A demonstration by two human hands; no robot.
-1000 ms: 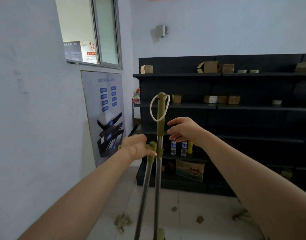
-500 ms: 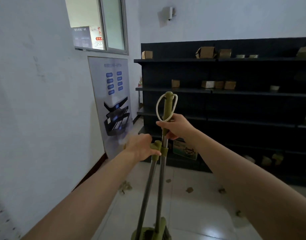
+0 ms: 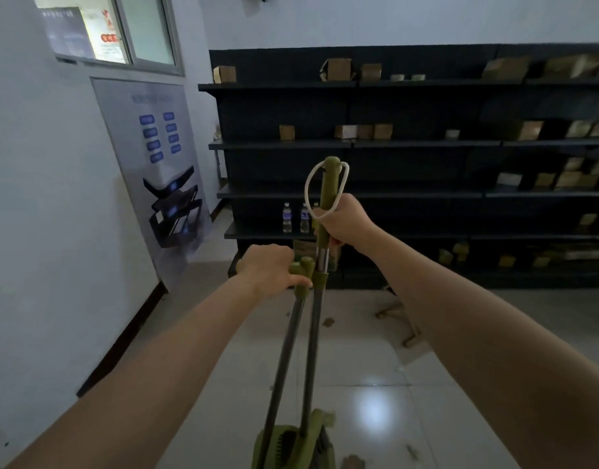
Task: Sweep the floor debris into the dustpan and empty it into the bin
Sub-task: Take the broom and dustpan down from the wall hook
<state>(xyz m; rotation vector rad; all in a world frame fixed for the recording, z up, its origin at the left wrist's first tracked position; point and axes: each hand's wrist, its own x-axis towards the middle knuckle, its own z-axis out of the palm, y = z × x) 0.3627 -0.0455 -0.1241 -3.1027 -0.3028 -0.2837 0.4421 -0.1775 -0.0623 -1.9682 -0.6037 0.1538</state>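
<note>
On the far left a poster [image 3: 156, 164] leans against the wall and plays no part in my job. My left hand [image 3: 269, 269] comes next, fingers clenched round the green grip of the dustpan handle [image 3: 303, 267]. I judge that hold is there to steady the pan while the broom is freed from it. Just right of it my right hand [image 3: 345, 220] is wrapped tight around the green top of the broom handle [image 3: 326, 184], just below the white hanging loop [image 3: 306, 191]. A clip on the dustpan handle holds the broom pole [image 3: 311, 350], so the two poles run down side by side, almost touching. They reach the green dustpan [image 3: 291, 445] at the near edge of the floor [image 3: 443, 401], where the broom head seems to sit tucked in the pan. I read this as the start: nothing is swept yet. The debris [image 3: 387, 311] lies on the floor right of the poles, towards the foot of the dark shelving [image 3: 392, 143]. More scraps sit at the near edge beside the pan. By count: two hands, two poles, one dustpan, one loop and roughly six scraps, some too small to be sure. Two water bottles [image 3: 286, 218] stand on a lower shelf. No bin is in view.
</note>
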